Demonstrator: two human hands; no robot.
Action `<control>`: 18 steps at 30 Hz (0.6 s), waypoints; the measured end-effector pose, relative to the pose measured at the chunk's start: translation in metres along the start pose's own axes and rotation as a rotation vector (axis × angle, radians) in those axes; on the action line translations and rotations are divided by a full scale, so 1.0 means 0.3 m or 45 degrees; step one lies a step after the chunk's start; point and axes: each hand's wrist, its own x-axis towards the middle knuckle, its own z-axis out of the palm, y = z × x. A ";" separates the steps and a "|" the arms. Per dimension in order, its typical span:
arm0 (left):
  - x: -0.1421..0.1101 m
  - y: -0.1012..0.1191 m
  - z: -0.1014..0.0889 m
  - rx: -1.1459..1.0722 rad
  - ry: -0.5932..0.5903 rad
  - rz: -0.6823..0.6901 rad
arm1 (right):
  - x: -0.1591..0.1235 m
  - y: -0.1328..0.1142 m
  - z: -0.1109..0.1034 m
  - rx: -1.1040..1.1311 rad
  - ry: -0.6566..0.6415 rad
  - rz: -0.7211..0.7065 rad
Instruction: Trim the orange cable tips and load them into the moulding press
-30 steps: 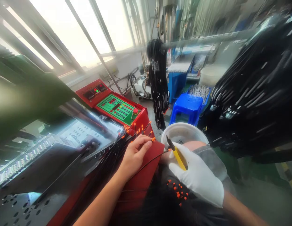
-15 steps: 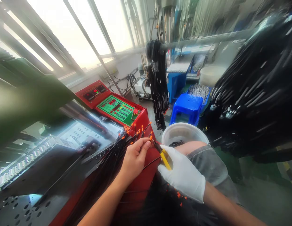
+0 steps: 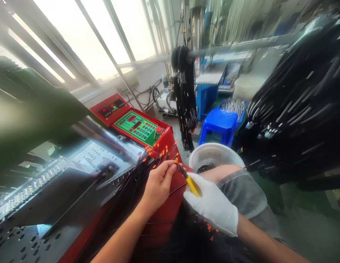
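My bare left hand (image 3: 160, 180) pinches a black cable just below its orange tip (image 3: 176, 160). In a white glove, my right hand (image 3: 212, 199) is closed around yellow-handled pliers (image 3: 192, 185). Their dark jaws meet the cable beside my left fingertips; whether they are pressed fully together is too small to tell. A bundle of black cables with orange ends (image 3: 137, 175) lies to the left of my left hand, on the red machine. Several loose orange bits (image 3: 208, 227) rest on dark material below the glove.
A red machine with a green control panel (image 3: 135, 126) stands ahead. A white bucket (image 3: 230, 150) with black scraps is beyond my right hand, near a blue stool (image 3: 218, 124). Black cables hang at centre (image 3: 183, 98) and in a large mass at right (image 3: 301, 102).
The yellow handles have drawn closer together in my gloved hand. My left hand keeps its pinch on the cable, and the view has shifted very slightly.
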 end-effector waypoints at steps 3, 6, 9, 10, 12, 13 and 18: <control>-0.005 0.005 -0.003 -0.046 -0.004 0.023 | 0.015 0.012 -0.010 0.169 0.068 0.136; -0.008 0.013 -0.006 -0.114 0.003 0.037 | 0.030 0.018 -0.049 0.362 0.152 0.284; -0.004 0.021 -0.008 -0.103 -0.068 0.062 | 0.028 -0.007 -0.097 0.446 0.220 0.222; -0.001 0.025 -0.011 -0.059 -0.119 0.090 | 0.024 -0.020 -0.111 0.452 0.243 0.194; 0.008 0.029 -0.026 0.069 -0.186 0.149 | 0.012 -0.044 -0.132 0.394 0.302 0.196; 0.013 0.029 -0.040 0.140 -0.166 0.158 | 0.006 -0.051 -0.140 0.341 0.346 0.215; 0.041 -0.008 -0.142 0.560 0.203 -0.071 | -0.007 -0.033 -0.174 0.210 0.449 0.233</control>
